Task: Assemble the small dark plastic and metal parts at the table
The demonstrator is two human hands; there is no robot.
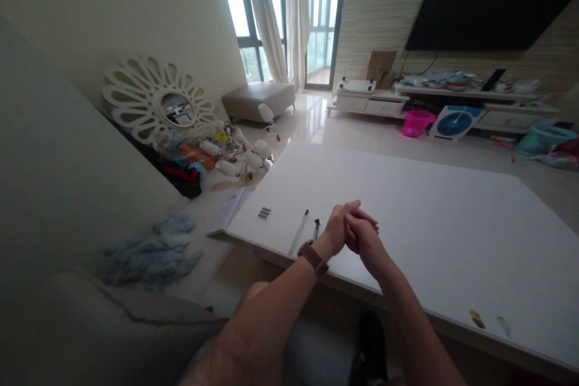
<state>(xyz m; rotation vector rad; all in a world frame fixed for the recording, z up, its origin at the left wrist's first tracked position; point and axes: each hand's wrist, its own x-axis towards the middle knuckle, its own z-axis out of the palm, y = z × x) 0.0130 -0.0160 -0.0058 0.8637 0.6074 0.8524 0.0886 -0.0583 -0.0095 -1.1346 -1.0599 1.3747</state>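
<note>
My left hand [336, 230], with a brown-strapped watch [313, 258] on its wrist, is clasped together with my right hand [364, 234] above the near edge of a white table [429, 217]. Fingers of both hands are closed against each other, and no object shows between them; the palms are hidden. Just left of the hands lie a small dark tool [316, 228] and a thin whitish stick with a dark tip [299, 231]. Farther left is a small group of dark green, battery-like cylinders [265, 213].
Near the table's right front lie a small yellow-and-dark piece [476, 318] and a clear curved piece [504, 326]. A lamp with several white shades [253, 160] stands beyond the left edge. Grey-blue cloth [154, 253] is on the floor, beside a sofa [113, 319].
</note>
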